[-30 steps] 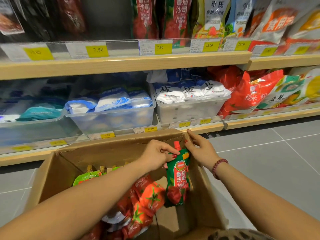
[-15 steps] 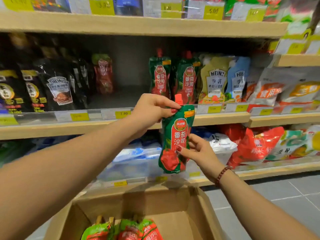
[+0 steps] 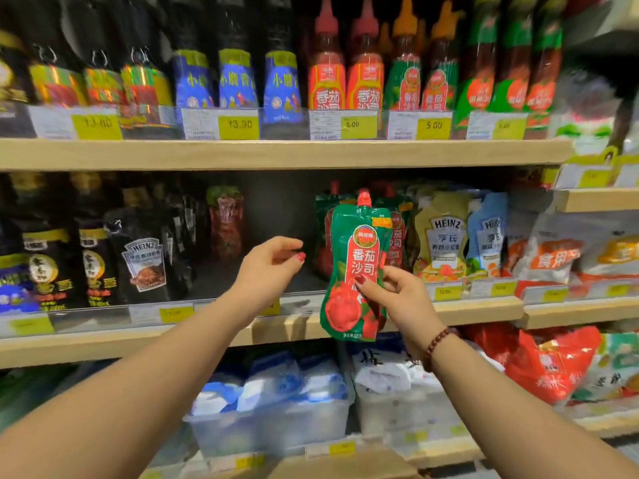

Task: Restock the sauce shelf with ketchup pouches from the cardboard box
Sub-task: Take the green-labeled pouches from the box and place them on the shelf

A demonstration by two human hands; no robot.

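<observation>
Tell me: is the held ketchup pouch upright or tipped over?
Upright: the ketchup pouch has its red cap on top and its base at the bottom, pinched mid-body by the right hand.

Store shelving with pale wooden edges: upper shelf (image 3: 276,154) carrying sauce bottles (image 3: 326,81) behind yellow price tags (image 3: 238,127); middle shelf (image 3: 103,347) with a dark back panel (image 3: 276,209); lower shelf (image 3: 449,454) holding clear plastic bins (image 3: 273,428) of white and blue bags.

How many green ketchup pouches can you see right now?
3. One ketchup pouch is held in the right hand; two more pouches stand on the middle shelf behind it, partly covered. Others may be hidden further back.
</observation>
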